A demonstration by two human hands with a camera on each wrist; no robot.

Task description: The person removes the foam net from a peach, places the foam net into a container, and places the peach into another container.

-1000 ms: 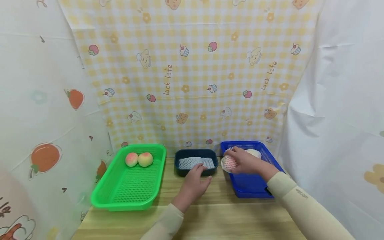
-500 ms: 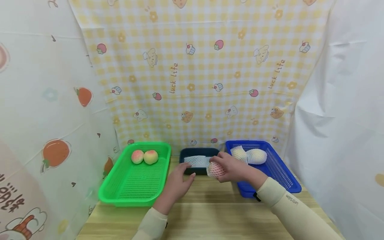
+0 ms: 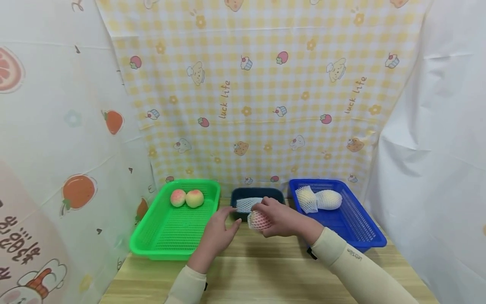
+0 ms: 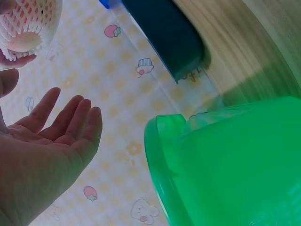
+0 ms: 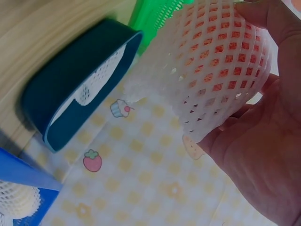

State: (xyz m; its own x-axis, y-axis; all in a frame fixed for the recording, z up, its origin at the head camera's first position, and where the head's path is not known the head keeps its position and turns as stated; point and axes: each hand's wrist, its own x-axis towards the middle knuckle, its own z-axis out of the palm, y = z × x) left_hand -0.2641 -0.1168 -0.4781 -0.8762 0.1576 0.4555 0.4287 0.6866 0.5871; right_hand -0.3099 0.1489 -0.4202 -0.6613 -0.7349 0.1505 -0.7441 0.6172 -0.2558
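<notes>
My right hand (image 3: 282,217) holds a peach in a white foam net (image 3: 259,221) above the table, in front of the dark tray. In the right wrist view thumb and fingers curl round the netted peach (image 5: 221,61), and the net's loose end sticks out past it. My left hand (image 3: 218,236) is held just left of it, fingers spread and holding nothing. The left wrist view shows this hand (image 4: 51,146) palm up, below the netted peach (image 4: 35,23). Two bare peaches (image 3: 195,198) lie at the back of the green basket (image 3: 178,232).
Flat foam nets (image 3: 248,204) lie in the dark teal tray (image 3: 258,193) between the baskets. In the blue basket (image 3: 353,223) on the right rest two netted fruits (image 3: 329,199), side by side. A checked cloth (image 3: 247,93) hangs behind.
My right hand has carried the netted peach from the blue basket leftward to the front of the tray. My left hand has drawn back from the tray, to the left.
</notes>
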